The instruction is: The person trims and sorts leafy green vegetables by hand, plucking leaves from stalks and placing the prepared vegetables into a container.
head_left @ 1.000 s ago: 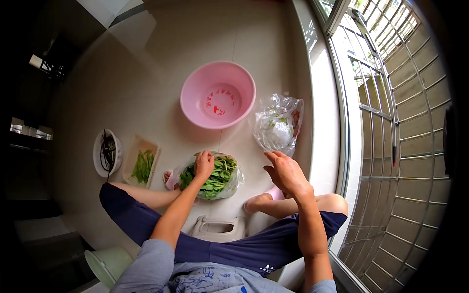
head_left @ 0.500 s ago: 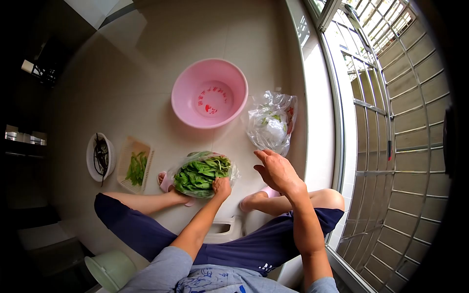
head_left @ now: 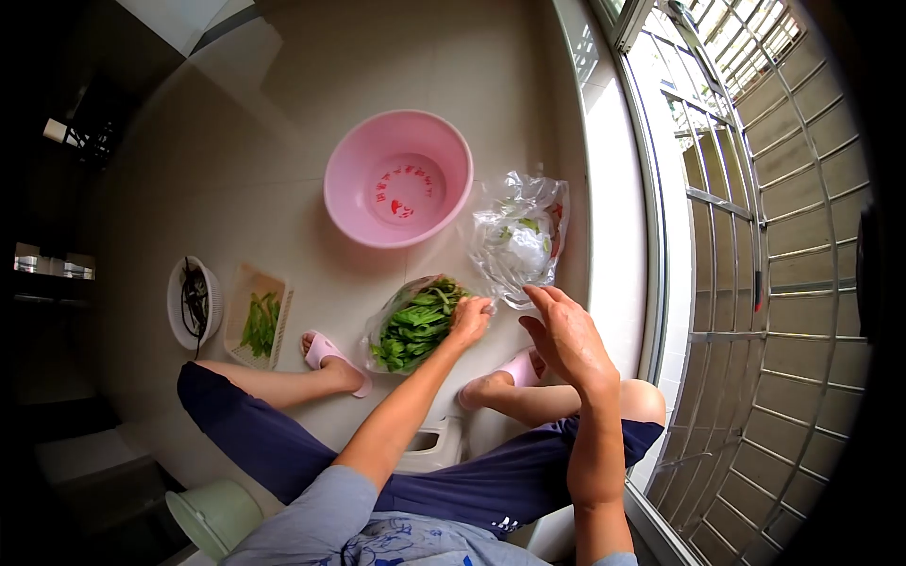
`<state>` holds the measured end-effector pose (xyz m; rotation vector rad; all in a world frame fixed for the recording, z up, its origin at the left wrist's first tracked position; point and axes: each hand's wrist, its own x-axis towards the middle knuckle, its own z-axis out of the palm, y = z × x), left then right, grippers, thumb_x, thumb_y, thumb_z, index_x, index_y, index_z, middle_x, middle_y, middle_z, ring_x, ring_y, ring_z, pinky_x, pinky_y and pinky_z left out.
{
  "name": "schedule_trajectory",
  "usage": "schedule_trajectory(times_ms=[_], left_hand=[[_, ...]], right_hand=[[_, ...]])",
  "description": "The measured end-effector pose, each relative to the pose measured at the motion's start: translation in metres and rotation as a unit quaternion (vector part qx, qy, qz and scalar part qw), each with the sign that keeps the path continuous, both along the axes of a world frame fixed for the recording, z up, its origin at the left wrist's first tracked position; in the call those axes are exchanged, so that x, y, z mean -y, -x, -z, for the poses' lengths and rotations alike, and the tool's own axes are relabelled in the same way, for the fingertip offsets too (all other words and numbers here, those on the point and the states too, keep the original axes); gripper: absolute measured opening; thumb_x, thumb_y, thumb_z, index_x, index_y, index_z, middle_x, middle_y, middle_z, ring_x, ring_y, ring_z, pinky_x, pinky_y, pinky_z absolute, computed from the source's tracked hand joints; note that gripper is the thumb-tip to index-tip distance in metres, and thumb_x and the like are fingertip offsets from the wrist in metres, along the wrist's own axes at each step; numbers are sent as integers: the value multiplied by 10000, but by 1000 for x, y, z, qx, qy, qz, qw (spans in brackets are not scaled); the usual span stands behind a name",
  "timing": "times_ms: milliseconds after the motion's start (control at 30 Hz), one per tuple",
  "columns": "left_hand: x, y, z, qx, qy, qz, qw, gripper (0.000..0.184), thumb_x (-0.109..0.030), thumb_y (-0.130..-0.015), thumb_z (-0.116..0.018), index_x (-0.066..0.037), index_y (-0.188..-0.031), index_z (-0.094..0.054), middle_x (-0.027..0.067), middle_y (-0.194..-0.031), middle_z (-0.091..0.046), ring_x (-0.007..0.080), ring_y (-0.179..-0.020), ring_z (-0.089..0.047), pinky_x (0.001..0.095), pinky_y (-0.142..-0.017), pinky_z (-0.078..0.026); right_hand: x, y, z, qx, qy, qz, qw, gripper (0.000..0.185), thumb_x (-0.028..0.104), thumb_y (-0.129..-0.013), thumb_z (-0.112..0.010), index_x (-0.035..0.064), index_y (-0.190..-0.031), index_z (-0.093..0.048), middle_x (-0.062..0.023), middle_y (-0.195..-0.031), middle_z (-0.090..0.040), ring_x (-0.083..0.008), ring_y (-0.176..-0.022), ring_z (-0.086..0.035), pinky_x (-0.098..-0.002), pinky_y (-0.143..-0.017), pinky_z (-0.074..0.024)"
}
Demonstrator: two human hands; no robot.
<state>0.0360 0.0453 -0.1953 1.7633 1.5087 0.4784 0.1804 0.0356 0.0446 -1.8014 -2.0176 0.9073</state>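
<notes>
Leafy green vegetables point(head_left: 415, 325) fill an opened clear plastic bag point(head_left: 374, 325) on the floor between my feet. My left hand point(head_left: 470, 319) is at the bag's right edge, its fingers closed on the plastic. To the right, my right hand point(head_left: 566, 338) is raised above the floor with thumb and fingers apart, holding nothing. Just beyond it lies a second clear plastic bag point(head_left: 519, 241) with something white and green inside.
A pink basin point(head_left: 398, 179) stands ahead. At the left are a beige basket point(head_left: 258, 316) with green pieces and a white round basket point(head_left: 195, 302) with dark strips. A stool point(head_left: 432, 447) is below me, a green bucket point(head_left: 217, 517) at lower left, and a barred window at right.
My left hand has moved from over the greens to the bag's right edge. The bag of greens has shifted right and tilted. My right hand stays raised, slightly further right.
</notes>
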Motion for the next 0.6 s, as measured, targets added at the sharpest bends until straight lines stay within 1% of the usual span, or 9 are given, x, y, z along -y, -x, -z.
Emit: schedule_trajectory(times_ms=[133,200,300,367,433,467,500,567,600], left_hand=[[4,-31,10,-31,9,12,999,150,-45,-619,-518,-95,-747,-577,101,-715,-536,280,-730,-480,354,-678,-388],[4,-30,6,-85,52,50,994,192,-89,-630,-558,-83,-821,-557,114,-794,-525,285,-793,-470,356,-708,-388],[19,-18,-33,-85,33,31,995,464,-254,-636,-633,-50,-1015,-461,110,-1029,-423,280,-936,-405,362,-773,-364],[27,10,-50,-90,-87,-22,992,480,-268,-639,-630,-57,-1033,-456,98,-1004,-428,270,-938,-399,368,-788,-342],[25,57,-64,-157,-147,-87,973,516,-243,-645,-619,-54,-1080,-416,96,-1022,-426,267,-960,-388,385,-806,-318],[25,86,-52,-195,-164,-142,957,497,-211,-645,-614,-40,-1069,-417,112,-1040,-423,285,-983,-374,396,-814,-316],[27,115,-39,-210,-148,-190,948,497,-188,-644,-611,-28,-1071,-412,136,-1052,-425,311,-990,-374,402,-822,-319],[34,164,-13,-152,-16,-196,969,479,-166,-658,-592,-28,-1081,-414,146,-1012,-473,311,-963,-413,369,-828,-337],[35,167,-12,-150,-17,-197,969,479,-166,-658,-592,-28,-1081,-414,146,-1012,-473,311,-963,-413,369,-828,-337]], right_hand=[[-1,-4,1,-1,5,9,1000,345,82,-711,-539,5,-1040,-472,-164,-980,-512,-319,-867,-500,-339,-745,-411],[-1,-5,2,-13,-3,8,1000,344,75,-704,-545,0,-1032,-476,-165,-973,-516,-317,-865,-502,-336,-741,-412],[0,-5,-4,-19,-22,15,999,327,65,-695,-553,-2,-1009,-490,-170,-959,-519,-326,-849,-503,-338,-723,-413],[1,-4,-5,-20,-27,19,999,327,63,-694,-554,1,-1008,-491,-170,-957,-519,-328,-847,-503,-339,-721,-412],[1,-3,-5,-22,-25,27,999,324,58,-694,-551,8,-1009,-492,-169,-960,-518,-330,-848,-502,-340,-721,-411],[2,-2,-4,-24,-23,25,999,324,58,-694,-551,8,-1009,-492,-169,-960,-518,-330,-848,-502,-340,-721,-411],[2,-1,-3,-18,-19,17,1000,322,57,-695,-549,5,-1008,-491,-170,-963,-517,-329,-851,-502,-339,-723,-411],[1,3,0,-11,-11,2,1000,325,58,-698,-545,-5,-1011,-487,-170,-969,-515,-329,-857,-500,-337,-732,-411],[-1,6,1,-9,-12,1,1000,325,58,-698,-545,-5,-1011,-487,-170,-969,-515,-329,-857,-500,-337,-732,-411]])
